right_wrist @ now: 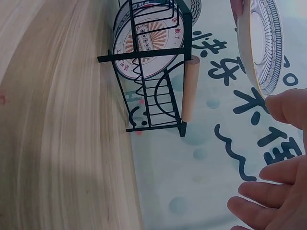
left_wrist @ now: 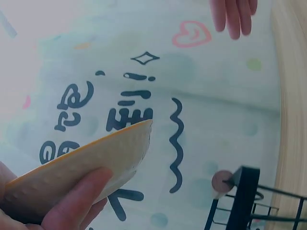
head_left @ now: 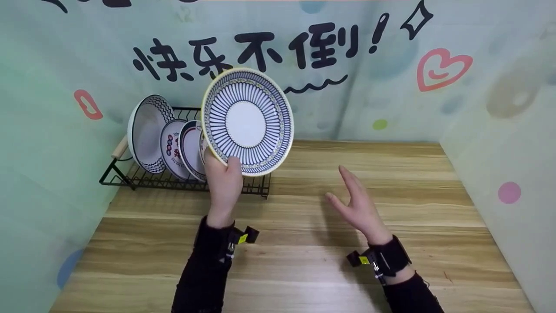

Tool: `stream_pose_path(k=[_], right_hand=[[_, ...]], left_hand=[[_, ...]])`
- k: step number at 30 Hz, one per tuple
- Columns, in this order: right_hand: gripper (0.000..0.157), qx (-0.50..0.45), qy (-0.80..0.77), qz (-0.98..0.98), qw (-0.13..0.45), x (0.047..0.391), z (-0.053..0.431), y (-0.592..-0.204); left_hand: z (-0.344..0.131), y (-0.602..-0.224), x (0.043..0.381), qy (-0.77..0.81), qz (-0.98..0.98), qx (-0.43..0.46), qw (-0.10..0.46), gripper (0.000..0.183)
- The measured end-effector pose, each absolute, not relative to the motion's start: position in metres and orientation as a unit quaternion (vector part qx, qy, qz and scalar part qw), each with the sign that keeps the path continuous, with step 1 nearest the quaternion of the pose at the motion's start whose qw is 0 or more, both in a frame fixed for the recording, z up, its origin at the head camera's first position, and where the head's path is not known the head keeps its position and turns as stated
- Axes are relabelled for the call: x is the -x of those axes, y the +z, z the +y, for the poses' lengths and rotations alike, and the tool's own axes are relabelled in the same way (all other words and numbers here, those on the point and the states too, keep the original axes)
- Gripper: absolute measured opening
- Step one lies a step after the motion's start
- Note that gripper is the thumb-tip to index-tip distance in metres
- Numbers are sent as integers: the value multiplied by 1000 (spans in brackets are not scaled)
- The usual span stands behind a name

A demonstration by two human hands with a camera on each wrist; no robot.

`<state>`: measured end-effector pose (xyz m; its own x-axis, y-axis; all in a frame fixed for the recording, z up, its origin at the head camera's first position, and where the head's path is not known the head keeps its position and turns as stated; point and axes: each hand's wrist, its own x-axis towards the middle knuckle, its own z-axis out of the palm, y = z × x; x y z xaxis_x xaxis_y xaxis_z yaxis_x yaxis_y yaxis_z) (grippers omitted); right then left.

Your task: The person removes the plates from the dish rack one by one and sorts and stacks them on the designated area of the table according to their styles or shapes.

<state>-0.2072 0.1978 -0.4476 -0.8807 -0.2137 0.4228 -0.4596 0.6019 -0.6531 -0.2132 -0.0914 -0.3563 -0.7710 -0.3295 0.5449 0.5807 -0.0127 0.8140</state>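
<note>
Gripping the line-patterned plate (head_left: 246,124) by its near edge, the left hand (head_left: 223,184) sets its thumb on the decorated face, other fingers clamped underneath; the plate is held up in the air, apart from the dish rack (head_left: 126,179) on the far left; round, it shows no long axis, its tilted face turned toward the near side; from the right hand (head_left: 361,211) it lies left and farther off, so the left is the nearer; the right hand hangs empty over the table (head_left: 312,269), thumb spread from the fingers, which point far and slightly left; a white bowl (head_left: 145,134) stands in the rack.
</note>
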Motion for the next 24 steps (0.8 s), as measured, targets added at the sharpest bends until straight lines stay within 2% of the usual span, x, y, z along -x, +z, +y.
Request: stream_pose_path(k=[13,24], right_hand=[[61,-191,454,-852,178,206,196,-442],[55,-189,510,-818,190,207,199,-442]], left_hand=[[-79,-381,207,-774,-574,135,228,75],[-71,-402,202,-789,-572,153,167,74]])
